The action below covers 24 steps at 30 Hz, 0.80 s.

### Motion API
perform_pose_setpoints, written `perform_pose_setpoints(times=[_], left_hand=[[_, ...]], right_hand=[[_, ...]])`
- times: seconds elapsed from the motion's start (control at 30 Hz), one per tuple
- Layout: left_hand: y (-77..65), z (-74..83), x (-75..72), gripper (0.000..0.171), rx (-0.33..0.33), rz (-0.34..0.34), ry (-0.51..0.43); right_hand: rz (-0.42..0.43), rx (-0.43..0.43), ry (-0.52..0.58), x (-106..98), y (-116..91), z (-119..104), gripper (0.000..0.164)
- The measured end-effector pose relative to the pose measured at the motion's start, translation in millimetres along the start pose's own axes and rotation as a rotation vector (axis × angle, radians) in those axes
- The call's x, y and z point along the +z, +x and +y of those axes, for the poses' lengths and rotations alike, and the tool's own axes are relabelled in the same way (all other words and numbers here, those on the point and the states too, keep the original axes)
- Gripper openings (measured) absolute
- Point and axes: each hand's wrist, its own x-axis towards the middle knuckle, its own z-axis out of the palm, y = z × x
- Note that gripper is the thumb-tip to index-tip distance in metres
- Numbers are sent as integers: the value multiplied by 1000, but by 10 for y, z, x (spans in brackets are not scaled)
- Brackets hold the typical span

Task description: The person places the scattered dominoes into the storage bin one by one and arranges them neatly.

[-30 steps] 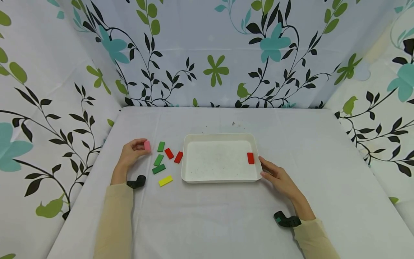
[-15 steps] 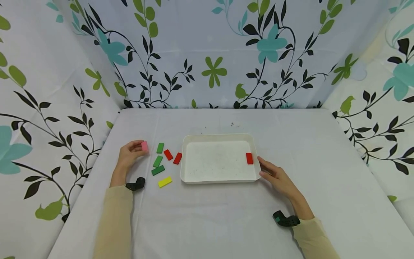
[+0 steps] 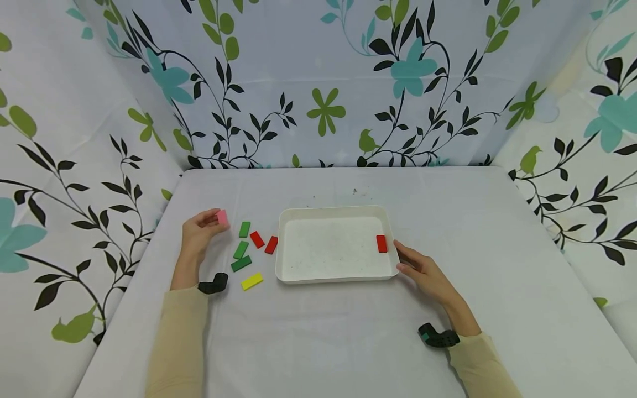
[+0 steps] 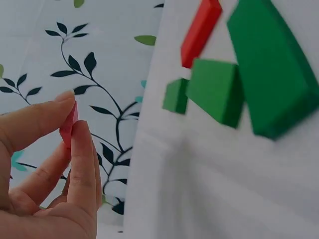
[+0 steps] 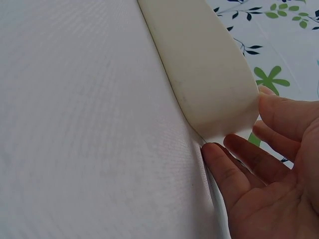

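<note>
My left hand (image 3: 197, 232) pinches a small pink block (image 3: 222, 218) between thumb and fingertips at the left of the table; in the left wrist view only a sliver of the pink block (image 4: 70, 124) shows. Just right of it lie several loose blocks: a green block (image 3: 244, 229), a dark green block (image 3: 241, 263), a red block (image 3: 257, 239) and a yellow block (image 3: 252, 281) among them. My right hand (image 3: 423, 273) holds the right edge of a white tray (image 3: 328, 281), its digits at rim and base. One red block (image 3: 381, 244) stands inside the tray near that end.
A white cloth covers the table (image 3: 318, 342). Patterned curtains (image 3: 278, 83) with leaves and flowers rise behind the table and on both sides. Each wrist wears a dark camera band.
My left hand has lifted and tilted the pink block slightly, staying left of the loose blocks. My right hand keeps its place at the tray. The whole view has shifted a little left.
</note>
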Motion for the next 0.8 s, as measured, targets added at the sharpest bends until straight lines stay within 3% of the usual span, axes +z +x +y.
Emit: perform_pose_setpoints(times=[0.3,0.57,0.8], left_hand=[[-266,534,277,55,102,-64,-41],[-495,854,784,54,179,-192,-34],[-679,973,1290,53,206,-325,-57]], right_hand=[[1,-6,5,4,1,9,60],[5,-10,-6,3,-6,20,59],[11,-19,-1,10,-3,15,59]])
